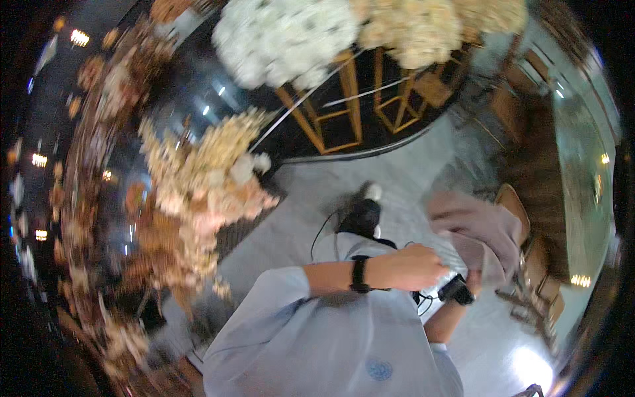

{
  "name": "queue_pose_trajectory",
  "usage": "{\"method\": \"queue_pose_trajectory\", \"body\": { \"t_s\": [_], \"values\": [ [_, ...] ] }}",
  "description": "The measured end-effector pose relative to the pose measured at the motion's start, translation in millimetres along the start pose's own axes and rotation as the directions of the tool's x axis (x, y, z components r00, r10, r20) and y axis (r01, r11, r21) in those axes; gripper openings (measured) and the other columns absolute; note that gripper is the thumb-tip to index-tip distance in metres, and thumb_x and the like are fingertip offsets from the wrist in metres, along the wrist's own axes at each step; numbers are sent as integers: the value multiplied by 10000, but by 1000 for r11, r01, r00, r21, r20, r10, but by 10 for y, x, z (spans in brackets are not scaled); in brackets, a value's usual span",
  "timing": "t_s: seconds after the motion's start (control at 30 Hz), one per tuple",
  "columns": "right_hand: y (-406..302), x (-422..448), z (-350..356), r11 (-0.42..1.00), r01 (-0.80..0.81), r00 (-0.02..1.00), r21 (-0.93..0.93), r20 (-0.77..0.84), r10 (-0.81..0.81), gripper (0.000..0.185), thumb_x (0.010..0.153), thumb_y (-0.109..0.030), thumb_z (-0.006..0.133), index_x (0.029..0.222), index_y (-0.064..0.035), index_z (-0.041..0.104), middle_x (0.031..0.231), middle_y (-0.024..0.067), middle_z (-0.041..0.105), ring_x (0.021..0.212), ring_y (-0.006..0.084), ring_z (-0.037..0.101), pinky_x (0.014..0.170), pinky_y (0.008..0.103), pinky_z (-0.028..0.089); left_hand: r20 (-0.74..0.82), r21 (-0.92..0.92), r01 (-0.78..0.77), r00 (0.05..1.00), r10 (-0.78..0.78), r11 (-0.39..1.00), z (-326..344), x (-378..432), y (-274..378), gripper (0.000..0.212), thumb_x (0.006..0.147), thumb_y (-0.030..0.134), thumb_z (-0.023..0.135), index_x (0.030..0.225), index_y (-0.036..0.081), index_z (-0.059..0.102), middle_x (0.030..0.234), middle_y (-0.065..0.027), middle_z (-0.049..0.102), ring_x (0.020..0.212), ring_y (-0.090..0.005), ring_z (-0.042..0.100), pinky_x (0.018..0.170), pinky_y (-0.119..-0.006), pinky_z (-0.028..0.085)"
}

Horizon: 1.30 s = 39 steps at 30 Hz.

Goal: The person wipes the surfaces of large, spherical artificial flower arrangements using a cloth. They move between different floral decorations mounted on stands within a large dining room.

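Observation:
My left hand [419, 268] reaches across my body to the right, its fingers curled, with a black wristband [359, 274] behind it. Something pale and shiny shows at its fingertips, too blurred to tell whether it is held. Farther right, my right hand [475, 280] grips a dusty-pink cloth [476, 228], which hangs forward in folds and hides most of the fingers. A black strapped device [456, 290] sits at the right wrist. Thin black cable [424, 301] loops between my forearms.
Gold metal stands [322, 149] on a black curved-edge platform [292, 144] carry white flowers [287, 39] and cream flowers [412, 30]. A cream and peach flower arrangement [208, 183] stands to the left. Brown chairs [513, 208] are at the right, above a grey floor [307, 198].

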State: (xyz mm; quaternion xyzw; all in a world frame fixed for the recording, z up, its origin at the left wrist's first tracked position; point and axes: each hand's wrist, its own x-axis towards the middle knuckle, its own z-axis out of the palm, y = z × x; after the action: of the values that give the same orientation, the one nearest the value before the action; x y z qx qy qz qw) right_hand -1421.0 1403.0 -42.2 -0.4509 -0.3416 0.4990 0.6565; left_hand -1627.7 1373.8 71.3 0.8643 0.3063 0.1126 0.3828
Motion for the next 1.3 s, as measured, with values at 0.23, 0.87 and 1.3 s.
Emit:
{"method": "queue_pose_trajectory", "body": {
  "t_s": [0.23, 0.87, 1.3],
  "values": [
    [-106, 29, -353, 958, 95, 995, -269, 18, -94, 503, 918, -186, 604, 1371, -33, 449, 1332, 140, 536, 1181, 276, 555, 1028, 416, 449, -371, -12, -40, 928, 33, 999, 167, 192, -39, 155, 828, 187, 620, 829, 38, 581, 728, -108, 624, 748, -302, 652, 613, -424, 513],
    [168, 1673, 1411, 958, 95, 955, -269, 297, -11, 377, 876, -80, 629, 1236, -51, 520, 1215, 117, 588, 1098, 254, 590, 972, 384, 489, -410, -207, 507, 732, -544, 837, -1305, -1104, -1807, 256, 905, 226, 597, 1077, 35, 599, 920, -181, 660, 826, -381, 628, 710, -448, 506],
    [189, 1860, 1751, 923, -255, 966, 289, 119, 230, 430, 805, -41, 721, 1197, -56, 545, 1164, 64, 609, 1042, 189, 605, 881, 341, 525, -48, -191, 362, 925, -377, 913, -1862, 205, -2406, 287, 913, 241, 604, 1119, 41, 603, 956, -186, 681, 882, -340, 664, 747, -409, 525]
  ]
}}
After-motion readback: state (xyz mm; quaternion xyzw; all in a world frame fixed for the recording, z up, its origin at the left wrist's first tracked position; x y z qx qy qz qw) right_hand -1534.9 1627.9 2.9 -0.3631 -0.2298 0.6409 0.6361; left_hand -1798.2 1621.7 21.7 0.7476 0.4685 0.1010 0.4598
